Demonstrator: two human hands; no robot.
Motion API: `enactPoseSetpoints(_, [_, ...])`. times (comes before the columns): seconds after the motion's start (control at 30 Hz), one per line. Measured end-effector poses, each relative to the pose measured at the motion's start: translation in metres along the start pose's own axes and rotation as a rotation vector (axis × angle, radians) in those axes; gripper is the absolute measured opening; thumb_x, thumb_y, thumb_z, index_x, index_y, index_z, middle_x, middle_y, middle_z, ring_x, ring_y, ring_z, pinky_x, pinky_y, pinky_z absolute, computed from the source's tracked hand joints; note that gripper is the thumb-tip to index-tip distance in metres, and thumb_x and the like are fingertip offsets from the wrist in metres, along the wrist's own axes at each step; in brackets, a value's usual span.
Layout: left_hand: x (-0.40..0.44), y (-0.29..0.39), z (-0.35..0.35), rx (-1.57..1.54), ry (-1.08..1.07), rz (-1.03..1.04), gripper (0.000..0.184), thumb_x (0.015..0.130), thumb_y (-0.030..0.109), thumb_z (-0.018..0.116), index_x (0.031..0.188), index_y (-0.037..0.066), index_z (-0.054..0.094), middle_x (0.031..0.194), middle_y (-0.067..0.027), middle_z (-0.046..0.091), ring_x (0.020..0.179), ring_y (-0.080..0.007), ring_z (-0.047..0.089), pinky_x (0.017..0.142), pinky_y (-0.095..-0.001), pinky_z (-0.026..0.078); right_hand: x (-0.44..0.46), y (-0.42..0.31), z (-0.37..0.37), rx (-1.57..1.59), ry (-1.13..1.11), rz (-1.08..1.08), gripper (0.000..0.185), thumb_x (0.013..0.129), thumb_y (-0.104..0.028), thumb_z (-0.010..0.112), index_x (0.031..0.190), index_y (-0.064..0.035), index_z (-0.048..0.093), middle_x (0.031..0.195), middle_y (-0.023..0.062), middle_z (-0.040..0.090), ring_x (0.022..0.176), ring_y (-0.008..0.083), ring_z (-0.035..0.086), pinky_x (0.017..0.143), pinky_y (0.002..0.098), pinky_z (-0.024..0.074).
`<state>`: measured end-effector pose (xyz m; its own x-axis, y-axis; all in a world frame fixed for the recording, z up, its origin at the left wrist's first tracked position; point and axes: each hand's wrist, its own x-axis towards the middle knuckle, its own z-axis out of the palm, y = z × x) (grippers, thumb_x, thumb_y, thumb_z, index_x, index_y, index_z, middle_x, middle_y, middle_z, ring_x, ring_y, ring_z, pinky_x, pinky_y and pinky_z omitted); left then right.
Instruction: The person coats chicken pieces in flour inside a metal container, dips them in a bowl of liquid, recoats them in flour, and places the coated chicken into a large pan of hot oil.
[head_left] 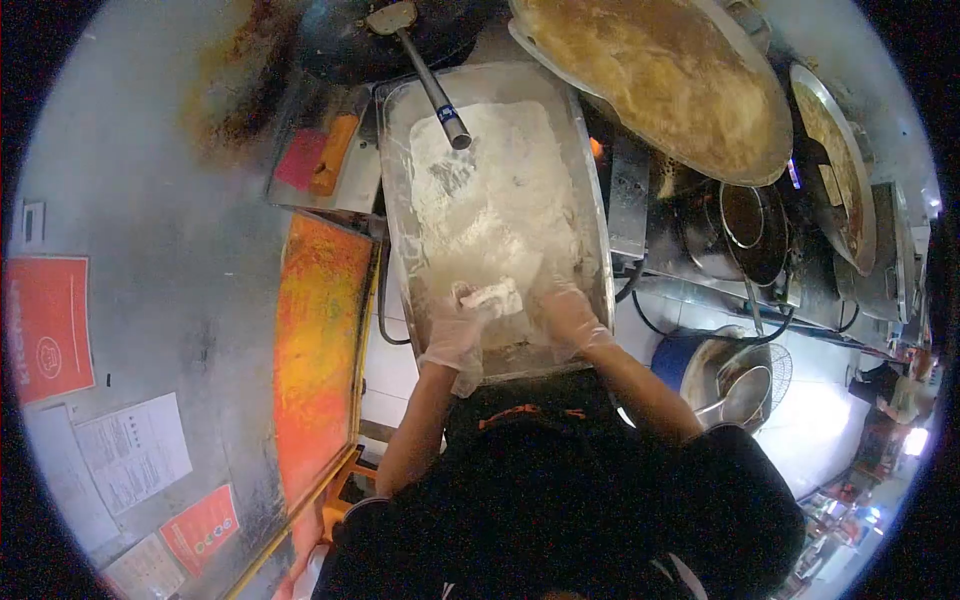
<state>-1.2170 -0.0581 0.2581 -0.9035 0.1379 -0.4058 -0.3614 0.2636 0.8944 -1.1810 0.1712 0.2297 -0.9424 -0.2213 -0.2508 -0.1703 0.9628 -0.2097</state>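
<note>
A big metal tray of white flour-like powder lies in front of me. Over its near end is my left hand, in a clear plastic glove, closed on a powder-coated piece whose kind I cannot make out. My right hand, gloved the same way, is at the near right part of the tray beside the powder. Motion and powder blur its fingers, so their grip does not show. A long-handled spatula reaches from the wok over the tray's far end.
At the upper right stands a wide pan of brown, frothy liquid, with a second pan farther right. A strainer rests over a dark pot. Lower right is a blue container with a ladle. An orange-handled tool lies left of the tray.
</note>
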Motion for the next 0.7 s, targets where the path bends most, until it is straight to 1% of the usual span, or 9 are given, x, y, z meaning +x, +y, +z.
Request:
enactPoseSetpoints(0.1, [-0.022,0.055,-0.014,0.373,0.226,0.098,0.055,0.074,0.027,0.083,0.119,0.003,0.062,0.094,-0.0147,0.071,0.087,-0.0262,0.069,0.081,-0.0386,0.054,-0.015,0.002,-0.065,0.142,-0.014,0.13,0.021,0.08,-0.016,0.067,0.092,0.0007,0.071,0.095,0.0221,0.068,0.09,0.0378,0.067,0.086,0.0429,0.0526])
enactPoseSetpoints(0.2, [-0.027,0.071,-0.021,0.226,0.338,0.257,0.055,0.073,0.027,0.083,0.118,0.004,0.063,0.089,-0.0136,0.072,0.082,-0.0286,0.07,0.079,-0.0402,0.055,-0.016,-0.009,-0.099,0.279,0.165,0.092,0.023,0.08,-0.012,0.065,0.097,0.0027,0.069,0.099,0.0228,0.068,0.093,0.0407,0.066,0.087,0.0457,0.0521])
enactPoseSetpoints(0.23, [-0.029,0.08,-0.015,0.221,0.338,0.248,0.055,0.073,0.027,0.083,0.118,0.004,0.063,0.089,-0.0136,0.072,0.082,-0.0286,0.07,0.079,-0.0402,0.055,-0.017,-0.018,-0.107,0.306,0.221,0.063,0.024,0.08,-0.011,0.064,0.098,0.0031,0.068,0.099,0.0228,0.068,0.093,0.0413,0.066,0.087,0.0463,0.052])
enactPoseSetpoints(0.3, [-0.032,0.097,-0.001,0.647,-0.104,0.189,0.055,0.075,0.025,0.081,0.121,0.003,0.061,0.099,-0.0153,0.072,0.091,-0.0298,0.07,0.085,-0.04,0.054,-0.011,-0.05,-0.113,0.283,0.154,-0.068,0.02,0.083,-0.01,0.059,0.093,0.0034,0.07,0.088,0.0238,0.068,0.088,0.0384,0.067,0.083,0.0485,0.053])
enactPoseSetpoints(0.43, [-0.025,0.083,0.011,0.556,0.044,0.398,0.058,0.078,0.023,0.078,0.127,0.001,0.056,0.112,-0.0204,0.068,0.102,-0.0286,0.067,0.091,-0.0395,0.052,-0.005,-0.039,-0.111,0.316,0.4,-0.144,0.021,0.084,-0.005,0.057,0.097,0.0043,0.07,0.092,0.0257,0.067,0.086,0.0399,0.067,0.082,0.0505,0.0529])
enactPoseSetpoints(0.5, [-0.041,0.115,0.014,0.283,-0.092,0.429,0.059,0.081,0.011,0.073,0.133,-0.002,0.049,0.128,-0.0209,0.06,0.115,-0.0275,0.061,0.096,-0.0393,0.051,-0.008,-0.047,-0.151,0.24,-0.403,-0.079,0.021,0.081,-0.002,0.059,0.099,0.0005,0.07,0.097,0.0232,0.07,0.091,0.0349,0.069,0.084,0.0447,0.0542])
enactPoseSetpoints(0.53, [-0.045,0.11,0.011,0.281,-0.09,0.424,0.059,0.081,0.011,0.073,0.133,-0.002,0.049,0.128,-0.0209,0.06,0.115,-0.0275,0.061,0.096,-0.0393,0.051,-0.008,-0.047,-0.15,0.239,-0.408,-0.081,0.021,0.081,-0.002,0.059,0.099,0.0005,0.07,0.097,0.0232,0.07,0.091,0.0349,0.069,0.084,0.0447,0.0542])
enactPoseSetpoints(0.63, [-0.037,0.092,-0.003,-0.418,-0.305,0.082,0.06,0.081,0.001,0.07,0.136,-0.002,0.046,0.136,-0.019,0.055,0.121,-0.0275,0.056,0.1,-0.0385,0.05,-0.009,-0.027,-0.156,0.697,-0.045,0.143,0.022,0.081,-0.007,0.064,0.101,0.0008,0.07,0.094,0.023,0.071,0.091,0.0325,0.07,0.084,0.042,0.0542])
enactPoseSetpoints(0.7, [-0.019,0.068,-0.007,-0.76,-0.162,-0.051,0.059,0.082,-0.004,0.067,0.136,-0.002,0.046,0.134,-0.0165,0.055,0.122,-0.0276,0.056,0.101,-0.0379,0.05,-0.016,-0.015,-0.159,0.99,0.219,0.304,0.024,0.081,-0.01,0.068,0.103,0.001,0.07,0.092,0.0229,0.071,0.091,0.0309,0.07,0.083,0.0402,0.0543])
